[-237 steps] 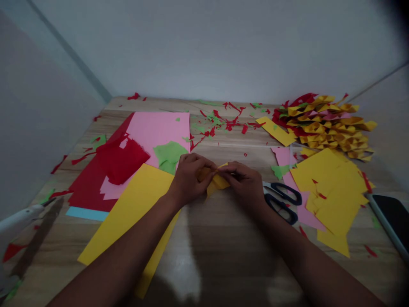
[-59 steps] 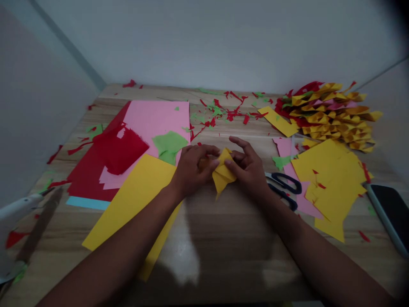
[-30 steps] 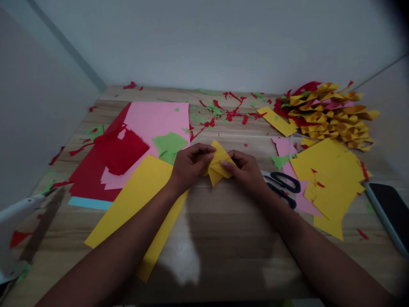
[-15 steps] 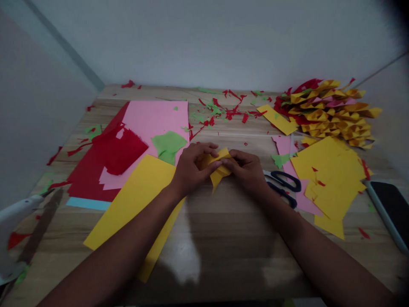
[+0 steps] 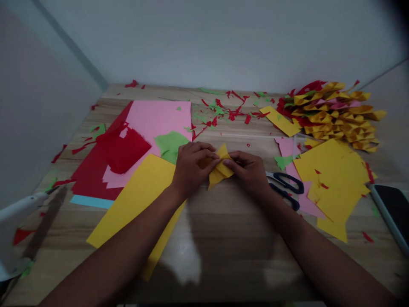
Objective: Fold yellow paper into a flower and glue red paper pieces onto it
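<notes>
Between my hands, above the middle of the table, is a small piece of folded yellow paper (image 5: 221, 170) with creases and pointed corners. My left hand (image 5: 194, 165) pinches its left side with thumb and fingers. From the right, my right hand (image 5: 249, 169) grips the other edge, its thumb pressed on the front fold. Part of the paper is hidden by the fingers. Just right of my right hand lie scissors (image 5: 289, 184) with dark handles, their blades partly covered by the hand. A yellow sheet (image 5: 134, 192) lies under my left forearm.
Red, pink and blue sheets (image 5: 159, 113) lie at left with a green scrap (image 5: 171, 145). Cuttings (image 5: 236, 113) litter the back. At right are folded yellow pieces (image 5: 338, 115), yellow sheets (image 5: 335, 179) and a phone (image 5: 391, 209). A white glue gun (image 5: 19, 217) stands at far left.
The yellow paper has been turned between my fingers, so a point now sticks up and its folds face me more. Both hands keep hold of it. The view has shifted slightly.
</notes>
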### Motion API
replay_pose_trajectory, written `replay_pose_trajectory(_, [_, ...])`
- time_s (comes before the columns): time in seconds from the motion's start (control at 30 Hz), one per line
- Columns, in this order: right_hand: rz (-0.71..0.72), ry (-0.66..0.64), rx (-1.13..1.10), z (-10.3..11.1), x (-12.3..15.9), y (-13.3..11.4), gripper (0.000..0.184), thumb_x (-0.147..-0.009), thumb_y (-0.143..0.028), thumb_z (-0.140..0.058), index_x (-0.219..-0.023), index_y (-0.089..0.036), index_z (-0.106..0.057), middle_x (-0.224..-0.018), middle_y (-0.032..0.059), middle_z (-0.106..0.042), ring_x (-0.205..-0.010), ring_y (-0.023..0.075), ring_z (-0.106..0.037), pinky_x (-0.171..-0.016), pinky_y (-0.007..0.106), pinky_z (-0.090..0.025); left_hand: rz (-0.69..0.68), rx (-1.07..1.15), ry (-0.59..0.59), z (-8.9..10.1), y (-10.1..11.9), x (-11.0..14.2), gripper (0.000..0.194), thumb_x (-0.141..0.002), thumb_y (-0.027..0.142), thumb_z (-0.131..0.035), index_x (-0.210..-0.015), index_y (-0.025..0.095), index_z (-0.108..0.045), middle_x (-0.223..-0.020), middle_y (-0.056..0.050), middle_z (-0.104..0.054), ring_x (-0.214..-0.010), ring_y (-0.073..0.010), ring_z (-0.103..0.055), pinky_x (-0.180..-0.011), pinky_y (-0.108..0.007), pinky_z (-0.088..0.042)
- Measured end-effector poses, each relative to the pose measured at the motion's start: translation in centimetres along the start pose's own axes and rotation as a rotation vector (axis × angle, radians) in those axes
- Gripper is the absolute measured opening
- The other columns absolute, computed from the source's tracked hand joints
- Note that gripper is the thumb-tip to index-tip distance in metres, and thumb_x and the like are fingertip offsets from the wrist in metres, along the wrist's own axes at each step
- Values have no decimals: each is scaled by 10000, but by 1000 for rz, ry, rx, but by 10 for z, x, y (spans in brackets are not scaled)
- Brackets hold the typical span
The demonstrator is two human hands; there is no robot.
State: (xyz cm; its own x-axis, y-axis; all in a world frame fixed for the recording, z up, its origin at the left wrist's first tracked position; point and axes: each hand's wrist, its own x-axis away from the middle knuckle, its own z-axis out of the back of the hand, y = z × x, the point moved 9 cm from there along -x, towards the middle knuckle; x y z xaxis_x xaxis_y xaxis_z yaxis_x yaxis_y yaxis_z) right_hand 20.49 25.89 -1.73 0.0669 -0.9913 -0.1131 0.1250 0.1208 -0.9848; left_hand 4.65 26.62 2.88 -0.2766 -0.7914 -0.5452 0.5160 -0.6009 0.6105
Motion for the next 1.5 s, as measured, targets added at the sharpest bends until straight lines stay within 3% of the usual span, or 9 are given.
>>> replay_pose_trajectory(0.1, [-40,55,-53,1,3,2,335,-799,-350,-755,-1094,-266,-621,-820,-18,-708,-675,136,-638,-614,270,-490,12,-26,-40,-4,0,0,65,-872,295,-717,-851,235,-706,-1039,-4,-746,-1024,-205,-648,-940,-391,-387])
replay_pose_trajectory(0.17, [-11,67,25,1,4,-3,371,-821,-347,-732,-1167,-274,-619,-835,-18,-706,-659,129,-625,-596,267,-482,18,-49,-77,-7,1,0,42,-885,279,-699,-875,238,-700,-1074,-1,-739,-1057,-205,-633,-956,-396,-368])
replay_pose_trajectory(0.3, [61,75,157,1,5,-10,114,-852,-347,-708,-915,-255,-733,-863,-3,-739,-721,133,-645,-673,281,-503,-14,-98,-137,-12,4,2,49,-916,285,-661,-912,255,-700,-1122,-4,-728,-1102,-214,-609,-984,-413,-337])
replay_pose_trajectory(0.37, [47,83,160,2,4,-6,90,-854,-332,-707,-842,-250,-742,-836,-3,-752,-738,141,-659,-701,290,-508,-29,-119,-123,-10,6,2,68,-920,312,-659,-905,263,-705,-1112,-5,-731,-1093,-217,-612,-976,-418,-336])
replay_pose_trajectory(0.57, [9,134,129,8,4,-1,76,-840,-302,-703,-799,-244,-729,-812,-1,-751,-752,156,-670,-715,304,-515,-7,-159,-46,-2,3,1,112,-855,387,-722,-849,276,-709,-1055,-15,-733,-1013,-228,-625,-948,-433,-346])
replay_pose_trajectory(1.0, [37,114,192,5,5,-4,99,-860,-320,-677,-814,-233,-691,-809,0,-724,-731,151,-643,-685,291,-489,-32,-165,-109,-8,6,2,90,-925,317,-639,-893,247,-686,-1123,-33,-714,-1068,-224,-611,-946,-401,-368])
replay_pose_trajectory(1.13, [34,79,115,2,5,-3,166,-846,-344,-690,-976,-246,-654,-814,-9,-668,-673,134,-581,-612,279,-454,6,-102,-159,-13,3,2,86,-916,319,-643,-956,249,-673,-1081,-22,-743,-1045,-229,-629,-959,-409,-371])
replay_pose_trajectory(1.3, [60,66,140,0,5,-10,258,-878,-315,-655,-1127,-263,-611,-683,-56,-496,-597,116,-462,-555,271,-371,148,-16,-123,-12,-10,1,201,-861,409,-713,-970,246,-668,-985,-9,-762,-917,-223,-652,-902,-398,-391])
replay_pose_trajectory(1.5, [58,14,167,-4,6,-9,352,-895,-300,-637,-1239,-272,-571,-673,-65,-439,-576,117,-428,-545,272,-369,141,35,-137,-13,-8,1,170,-860,402,-717,-940,254,-693,-943,6,-762,-926,-214,-647,-929,-413,-351])
